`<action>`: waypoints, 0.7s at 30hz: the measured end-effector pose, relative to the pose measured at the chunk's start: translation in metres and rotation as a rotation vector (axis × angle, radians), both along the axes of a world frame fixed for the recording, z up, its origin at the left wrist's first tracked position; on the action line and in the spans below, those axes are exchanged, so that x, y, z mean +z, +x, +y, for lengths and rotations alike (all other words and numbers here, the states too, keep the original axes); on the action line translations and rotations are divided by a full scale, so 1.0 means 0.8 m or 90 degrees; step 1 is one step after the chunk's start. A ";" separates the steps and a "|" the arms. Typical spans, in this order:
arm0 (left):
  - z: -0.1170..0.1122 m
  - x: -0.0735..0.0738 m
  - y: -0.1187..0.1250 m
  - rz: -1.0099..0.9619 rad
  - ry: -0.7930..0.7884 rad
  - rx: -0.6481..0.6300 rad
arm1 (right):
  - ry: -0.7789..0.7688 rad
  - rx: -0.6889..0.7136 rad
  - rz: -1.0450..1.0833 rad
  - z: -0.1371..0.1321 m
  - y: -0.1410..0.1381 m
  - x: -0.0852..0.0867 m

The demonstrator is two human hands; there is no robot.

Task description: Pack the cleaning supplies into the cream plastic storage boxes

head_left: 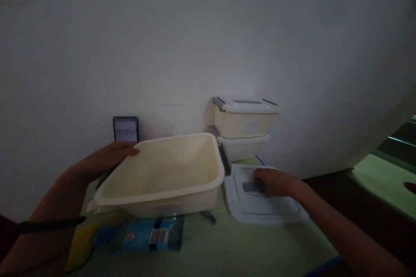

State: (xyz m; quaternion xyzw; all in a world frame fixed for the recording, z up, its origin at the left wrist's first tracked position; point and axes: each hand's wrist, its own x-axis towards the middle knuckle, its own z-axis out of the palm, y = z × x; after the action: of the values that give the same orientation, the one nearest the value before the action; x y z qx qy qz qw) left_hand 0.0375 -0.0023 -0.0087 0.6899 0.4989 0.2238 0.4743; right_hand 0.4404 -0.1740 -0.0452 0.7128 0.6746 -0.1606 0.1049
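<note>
A cream plastic storage bin with grey side latches sits open on the table, tilted a little. My left hand grips its left rim, thumb over the edge and the other fingers mostly hidden. Flat on the table to the right lies the white lid, with a grey handle in its middle. My right hand is closed at that handle; its fingertips are partly hidden. In front of the bin, a clear bottle with a blue label lies on its side.
Two lidded storage boxes are stacked against the wall behind. A screen device stands at the back left. Near my left forearm is a yellow item. A small dark patterned object lies by the bin. The table's right edge drops off beyond the lid.
</note>
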 end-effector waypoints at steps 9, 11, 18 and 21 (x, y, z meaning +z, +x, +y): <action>-0.013 0.017 0.013 -0.044 0.005 -0.007 | 0.101 -0.050 0.267 0.016 -0.029 0.041; -0.019 0.021 0.018 -0.045 0.013 -0.010 | 0.139 -0.065 0.361 0.019 -0.045 0.060; -0.047 0.027 0.056 -0.107 0.034 -0.084 | 0.155 -0.181 0.638 0.014 -0.060 0.093; -0.062 0.022 0.082 -0.165 0.036 -0.140 | 0.164 -0.225 0.554 0.007 -0.035 0.088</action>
State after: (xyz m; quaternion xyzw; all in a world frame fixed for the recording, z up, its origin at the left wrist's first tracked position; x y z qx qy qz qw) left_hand 0.1031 -0.0519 0.0090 0.7188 0.3484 0.2717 0.5367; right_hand 0.4126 -0.1685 0.0252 0.6901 0.5390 -0.3745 -0.3050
